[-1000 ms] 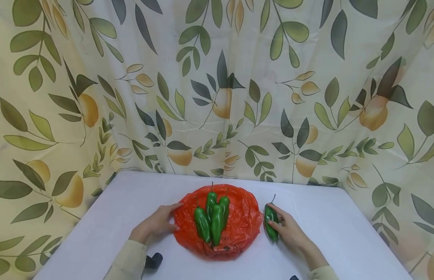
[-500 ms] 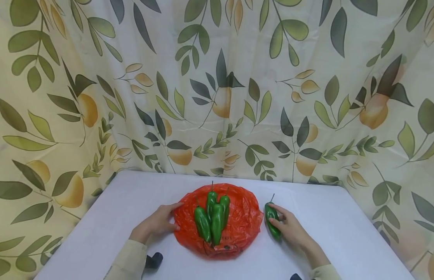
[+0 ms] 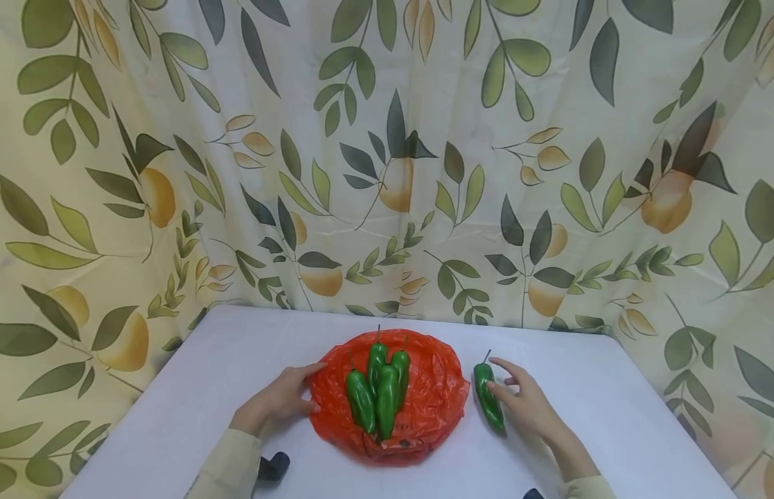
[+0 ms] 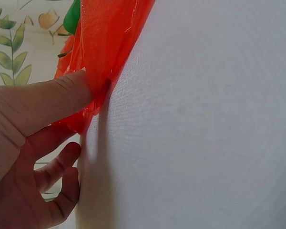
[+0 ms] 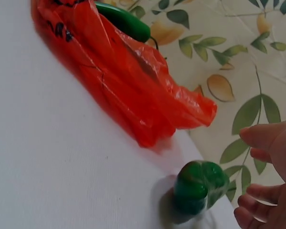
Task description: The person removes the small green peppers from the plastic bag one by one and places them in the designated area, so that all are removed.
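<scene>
Right hand (image 3: 529, 405) is lying on the white counter (image 3: 611, 416), fingers spread and relaxed, gripping nothing; its fingertips are sitting just beside the lone green pepper (image 3: 489, 399), possibly grazing it, hard to tell from the head view. That pepper is lying on the counter just right of the red plastic bag (image 3: 436, 395), not on it. Left hand (image 3: 280, 400) is resting at the bag's left edge, thumb pressing on the plastic, fingers loosely bent. Four green peppers (image 3: 379, 389) are lying bunched on the bag, stems pointing away. Leaf-print curtain (image 3: 387, 159) is hanging behind the counter.
</scene>
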`<state>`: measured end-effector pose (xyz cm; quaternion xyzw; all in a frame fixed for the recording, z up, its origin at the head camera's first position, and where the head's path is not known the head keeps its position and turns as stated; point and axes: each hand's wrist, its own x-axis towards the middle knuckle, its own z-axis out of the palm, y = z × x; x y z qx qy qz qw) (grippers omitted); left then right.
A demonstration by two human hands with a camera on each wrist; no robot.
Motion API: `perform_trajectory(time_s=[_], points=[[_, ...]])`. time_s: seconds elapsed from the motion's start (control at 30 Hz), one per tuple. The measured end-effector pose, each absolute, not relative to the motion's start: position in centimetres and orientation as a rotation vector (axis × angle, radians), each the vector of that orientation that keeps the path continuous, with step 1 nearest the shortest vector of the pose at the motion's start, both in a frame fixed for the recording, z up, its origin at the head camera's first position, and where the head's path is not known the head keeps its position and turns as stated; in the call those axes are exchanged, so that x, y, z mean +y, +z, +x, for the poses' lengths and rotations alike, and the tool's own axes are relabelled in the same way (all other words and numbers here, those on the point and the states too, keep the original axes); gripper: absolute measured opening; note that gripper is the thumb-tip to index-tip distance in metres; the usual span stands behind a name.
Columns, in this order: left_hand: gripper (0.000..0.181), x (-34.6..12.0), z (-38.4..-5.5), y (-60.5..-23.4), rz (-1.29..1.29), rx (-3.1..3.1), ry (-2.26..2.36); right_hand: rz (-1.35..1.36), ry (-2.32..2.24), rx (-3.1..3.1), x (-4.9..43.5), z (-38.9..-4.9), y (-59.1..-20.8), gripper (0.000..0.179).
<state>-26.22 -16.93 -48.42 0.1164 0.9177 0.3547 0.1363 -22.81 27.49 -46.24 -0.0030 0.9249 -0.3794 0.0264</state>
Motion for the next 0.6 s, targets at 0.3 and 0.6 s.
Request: perform_trajectory(time_s=[0.3,0.6], points=[[0.079,-17.0,-26.2,-48.3,0.367,2.678,1.003,-0.138,-1.180,2.936,25.7,-22.2,-44.4,0.058],[0.078,-17.1,-26.1,-48.4,0.389,2.676,1.013,-0.330,-1.242,2.980,23.7,-21.3,-43.9,0.054]])
